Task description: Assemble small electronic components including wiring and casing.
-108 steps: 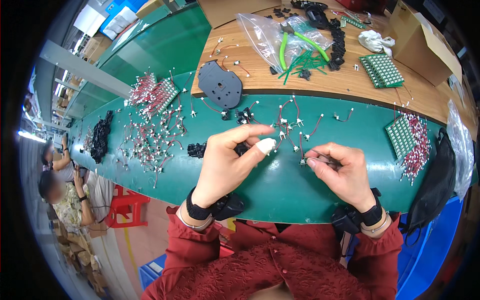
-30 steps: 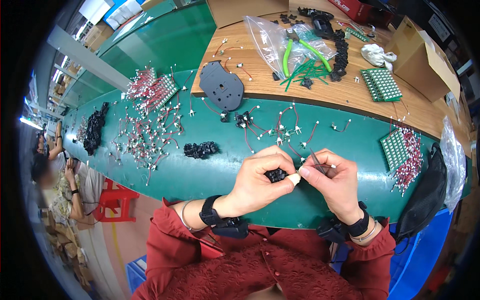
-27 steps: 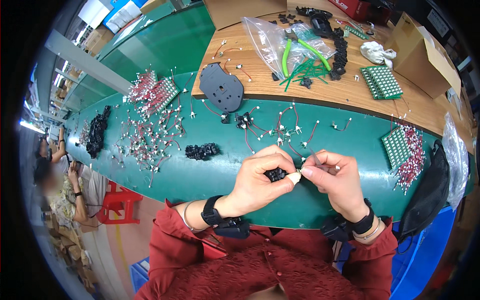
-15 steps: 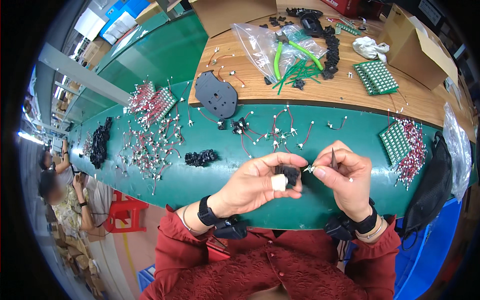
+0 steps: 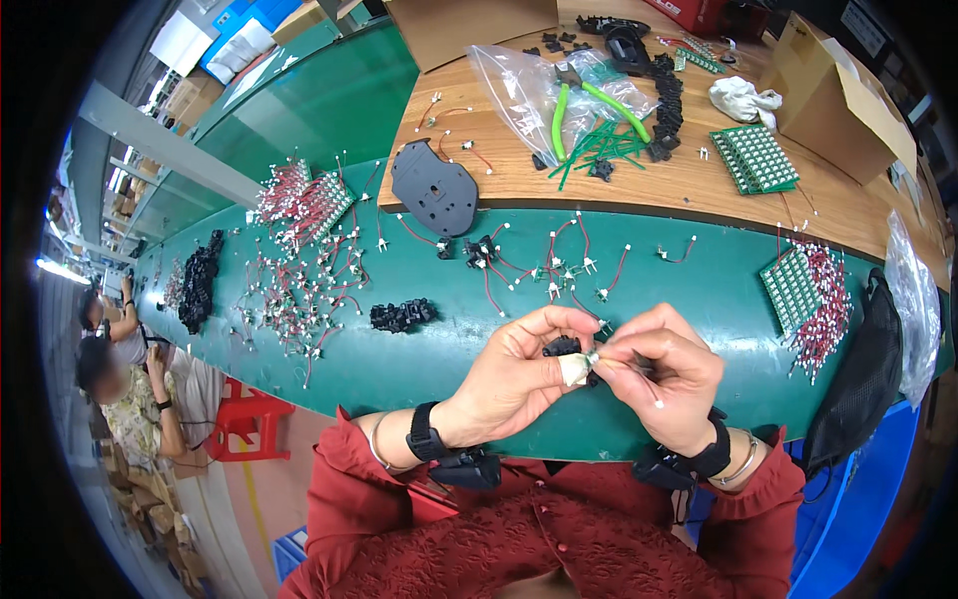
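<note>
My left hand (image 5: 509, 377), its thumb wrapped in white tape, is closed around a small black plastic part (image 5: 561, 346). Pressed up against that part is my right hand (image 5: 671, 371), its thumb and forefinger pinching a tiny green-and-white wired board (image 5: 593, 356). A dark pointed tool, seemingly tweezers (image 5: 639, 368), lies within the right fingers, mostly covered. A small white connector end (image 5: 659, 404) pokes out below them. Just beyond my hands, several red-wired little boards (image 5: 555, 268) are scattered on the green tabletop (image 5: 459, 349).
Black parts form a small heap (image 5: 402, 315) left of my hands. Farther left lies a pile of wired boards (image 5: 299, 275); at right are a board panel (image 5: 788, 292) and black pouch (image 5: 856, 374). Green-handled pliers (image 5: 560, 120) and a dark base plate (image 5: 435, 190) sit beyond.
My right hand has moved left and brought the tiny board against the black part in my left hand. The tool's point has turned down from upright and is now mostly hidden.
</note>
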Demonstrator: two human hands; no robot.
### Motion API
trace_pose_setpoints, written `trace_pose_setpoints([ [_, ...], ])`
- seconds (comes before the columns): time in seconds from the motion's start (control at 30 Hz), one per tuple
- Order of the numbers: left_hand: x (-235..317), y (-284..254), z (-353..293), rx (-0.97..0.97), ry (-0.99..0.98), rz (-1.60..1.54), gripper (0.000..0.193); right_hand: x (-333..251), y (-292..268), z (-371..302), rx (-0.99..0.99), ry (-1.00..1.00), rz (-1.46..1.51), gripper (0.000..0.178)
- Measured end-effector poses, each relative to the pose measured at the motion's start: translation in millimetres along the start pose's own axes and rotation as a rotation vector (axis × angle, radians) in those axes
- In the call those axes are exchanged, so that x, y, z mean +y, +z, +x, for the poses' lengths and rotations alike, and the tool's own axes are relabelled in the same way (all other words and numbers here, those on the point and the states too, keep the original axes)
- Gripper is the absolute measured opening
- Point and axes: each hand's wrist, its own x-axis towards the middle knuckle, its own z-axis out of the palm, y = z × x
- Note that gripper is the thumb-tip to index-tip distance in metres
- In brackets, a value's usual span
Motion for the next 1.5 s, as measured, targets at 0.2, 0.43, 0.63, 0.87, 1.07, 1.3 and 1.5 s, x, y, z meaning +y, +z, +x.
trace_pose_setpoints([
  [0.2, 0.6, -1.6, -0.4, 0.080, 0.013, -0.069, 0.031, 5.2, 4.2, 2.4, 0.115, -0.029, -0.165, 0.020],
  [0.43, -5.7, 1.3, -0.3, 0.163, 0.154, 0.018, 0.025, 5.5, 6.6, 1.2, 0.107, 0.042, -0.201, 0.021],
  [0.63, -2.3, -1.5, 2.0, 0.101, 0.079, -0.002, 0.021, 8.2, -0.3, 6.6, 0.067, 0.117, -0.029, 0.020],
  [0.87, 9.6, -9.4, 2.0, -0.086, -0.256, 0.006, 0.027, 1.5, -23.5, 16.2, -0.178, 0.320, 0.241, 0.013],
  [1.07, 7.8, -9.8, 5.4, -0.179, -0.322, -0.027, 0.035, 8.7, -15.0, 12.3, -0.194, 0.165, 0.232, 0.017],
  [1.3, 3.4, -3.3, 0.1, -0.067, -0.057, 0.206, 0.036, 4.6, -18.9, 11.3, -0.038, -0.082, -0.040, 0.016],
  [1.5, 0.7, -4.7, 1.9, 0.002, 0.301, 0.526, 0.034, -1.3, -12.0, 5.2, -0.002, -0.221, -0.144, 0.023],
])
